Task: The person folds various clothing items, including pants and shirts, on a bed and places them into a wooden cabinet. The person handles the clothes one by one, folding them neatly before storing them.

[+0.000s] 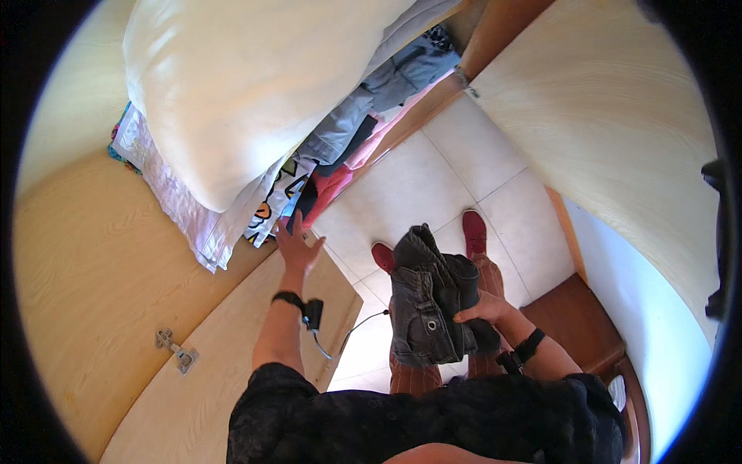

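Folded dark grey denim trousers point(426, 307) hang in front of my legs, with my right hand point(487, 307) gripping their right side, thumb on top. A metal button shows on the waistband. My left hand point(298, 246) is spread, its fingertips at the near end of a stack of clothes in a wooden cupboard; whether they touch it is unclear. Closest to those fingers are a white patterned cloth point(272, 209) with black and orange shapes and a red cloth point(330, 188). Grey folded garments point(336, 130) lie farther along the stack.
A large cream cushion-like bundle point(249, 98) covers much of the cupboard pile. Beneath it hangs a pale lilac cloth point(179, 197). Open cupboard doors stand at left point(232, 348) and right point(603, 110), the left with a metal hinge point(177, 351). A brown wooden piece point(579, 319) stands at right.
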Demonstrator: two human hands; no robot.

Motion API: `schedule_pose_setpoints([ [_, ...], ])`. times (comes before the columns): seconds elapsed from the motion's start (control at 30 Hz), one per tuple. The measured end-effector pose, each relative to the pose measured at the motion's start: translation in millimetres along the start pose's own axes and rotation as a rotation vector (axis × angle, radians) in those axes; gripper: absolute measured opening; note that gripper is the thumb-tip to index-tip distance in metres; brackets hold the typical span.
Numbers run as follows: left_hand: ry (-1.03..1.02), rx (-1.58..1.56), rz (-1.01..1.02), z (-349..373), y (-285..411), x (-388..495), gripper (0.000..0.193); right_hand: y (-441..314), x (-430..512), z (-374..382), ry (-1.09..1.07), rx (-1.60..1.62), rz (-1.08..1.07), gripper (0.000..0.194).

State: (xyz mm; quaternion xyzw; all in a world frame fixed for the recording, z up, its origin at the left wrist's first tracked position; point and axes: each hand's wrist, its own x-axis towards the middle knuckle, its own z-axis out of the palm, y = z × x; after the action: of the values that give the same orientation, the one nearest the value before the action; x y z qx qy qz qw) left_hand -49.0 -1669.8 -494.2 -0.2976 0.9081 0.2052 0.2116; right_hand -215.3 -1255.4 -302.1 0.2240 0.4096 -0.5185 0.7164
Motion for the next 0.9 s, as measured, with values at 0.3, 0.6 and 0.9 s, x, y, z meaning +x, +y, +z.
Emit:
schedule_pose_setpoints([
  [0.3,-0.887,-1.681,-0.549,-64.0,150.8,-210.5,0.116,-54.9,-73.5,47.8,0.058,0.043,-0.182,0.08],
  [0.6,-1.074,-2.239,-0.45,-137.0,165.6,-280.1,0.078,-51.3,-163.3,95.9,-0.114,0.213,-0.073,0.074],
  [0.9,-0.968,-1.955,-0.334,-202.0,191.2,-297.7,0.053,9.1,-223.1,116.4,0.002,0.33,-0.114,0.058],
])
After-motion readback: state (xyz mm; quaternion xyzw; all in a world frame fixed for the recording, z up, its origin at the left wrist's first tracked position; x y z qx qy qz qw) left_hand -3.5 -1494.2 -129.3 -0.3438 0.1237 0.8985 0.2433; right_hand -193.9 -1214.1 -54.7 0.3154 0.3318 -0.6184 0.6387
